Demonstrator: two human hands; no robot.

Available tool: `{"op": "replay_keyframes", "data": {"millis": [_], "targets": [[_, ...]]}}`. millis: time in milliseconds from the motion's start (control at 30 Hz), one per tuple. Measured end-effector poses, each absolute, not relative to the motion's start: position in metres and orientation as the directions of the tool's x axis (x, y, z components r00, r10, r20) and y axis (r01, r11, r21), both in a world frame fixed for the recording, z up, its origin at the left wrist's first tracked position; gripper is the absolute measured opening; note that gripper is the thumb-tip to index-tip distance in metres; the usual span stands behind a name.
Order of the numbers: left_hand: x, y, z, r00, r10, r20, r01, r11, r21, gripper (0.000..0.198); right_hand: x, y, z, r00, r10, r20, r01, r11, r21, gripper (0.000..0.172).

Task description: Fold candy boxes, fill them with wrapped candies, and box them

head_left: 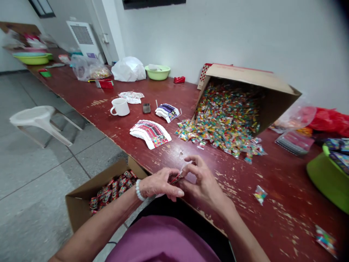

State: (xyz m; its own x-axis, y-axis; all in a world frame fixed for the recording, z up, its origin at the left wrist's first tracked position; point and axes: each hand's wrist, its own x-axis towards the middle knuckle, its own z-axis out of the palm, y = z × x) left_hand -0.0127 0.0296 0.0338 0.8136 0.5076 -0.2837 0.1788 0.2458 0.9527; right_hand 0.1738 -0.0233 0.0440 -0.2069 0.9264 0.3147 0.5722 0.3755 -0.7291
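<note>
My left hand (159, 183), with a white bead bracelet (139, 190) on its wrist, and my right hand (203, 178) meet over the table's near edge. Between their fingertips they pinch a small red packet (176, 178), partly hidden by my fingers. A thin, clear wrapper (184, 168) shows just beyond it. Below my left hand, an open cardboard box (81, 196) holds many red packets (111, 191). Ahead, a tipped cardboard carton (245, 78) spills a heap of colourful wrapped packets (220, 123) onto the worn red table (231, 182).
Two stacks of printed cards (150, 134), a white mug (120, 107), a phone (146, 108) and a cloth (131, 97) lie on the table. Green basins (157, 72), plastic bags (128, 69) and a stool (40, 120) stand farther off.
</note>
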Motion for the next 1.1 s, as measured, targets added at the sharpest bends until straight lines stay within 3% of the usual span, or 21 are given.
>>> {"op": "replay_keyframes", "data": {"millis": [100,167,333,600,667,800,900,967,1033,1100], "targets": [[-0.014,0.031,0.033,0.836,0.480,-0.268,0.161,0.252,0.954,0.045,0.164,-0.032,0.047,-0.124,0.890,0.439,0.791,0.355,-0.497,0.004],[-0.015,0.032,0.032,0.848,0.462,-0.257,0.158,0.242,0.957,0.045,0.160,-0.035,0.047,-0.139,0.871,0.471,0.812,0.372,-0.449,0.002],[-0.016,0.032,0.029,0.863,0.392,-0.319,0.209,0.299,0.931,0.043,0.164,-0.035,0.037,-0.187,0.908,0.375,0.614,0.406,-0.677,0.007],[-0.014,0.030,0.030,0.863,0.346,-0.369,0.246,0.351,0.903,0.045,0.176,-0.038,0.040,-0.359,0.933,-0.010,0.426,0.155,-0.891,0.011],[-0.013,0.028,0.027,0.867,0.330,-0.374,0.257,0.346,0.902,0.043,0.177,-0.037,0.041,-0.392,0.920,-0.019,0.390,0.147,-0.909,0.016],[-0.009,0.023,0.020,0.872,0.306,-0.382,0.240,0.414,0.878,0.033,0.175,-0.036,0.038,-0.421,0.907,-0.004,0.243,0.108,-0.964,0.007],[-0.008,0.022,0.021,0.835,0.374,-0.404,0.209,0.464,0.861,0.033,0.171,-0.036,0.029,-0.341,0.940,-0.008,0.180,0.057,-0.982,0.011],[-0.007,0.023,0.023,0.800,0.446,-0.402,0.196,0.439,0.877,0.029,0.170,-0.037,0.022,-0.161,0.985,0.055,0.264,0.097,-0.960,0.016],[-0.005,0.022,0.024,0.764,0.517,-0.387,0.171,0.415,0.893,0.026,0.168,-0.036,0.015,0.059,0.991,0.124,0.352,0.095,-0.931,0.031],[-0.002,0.019,0.023,0.731,0.568,-0.379,0.140,0.420,0.897,0.026,0.166,-0.036,0.010,0.149,0.985,0.091,0.308,0.041,-0.950,0.039]]}}
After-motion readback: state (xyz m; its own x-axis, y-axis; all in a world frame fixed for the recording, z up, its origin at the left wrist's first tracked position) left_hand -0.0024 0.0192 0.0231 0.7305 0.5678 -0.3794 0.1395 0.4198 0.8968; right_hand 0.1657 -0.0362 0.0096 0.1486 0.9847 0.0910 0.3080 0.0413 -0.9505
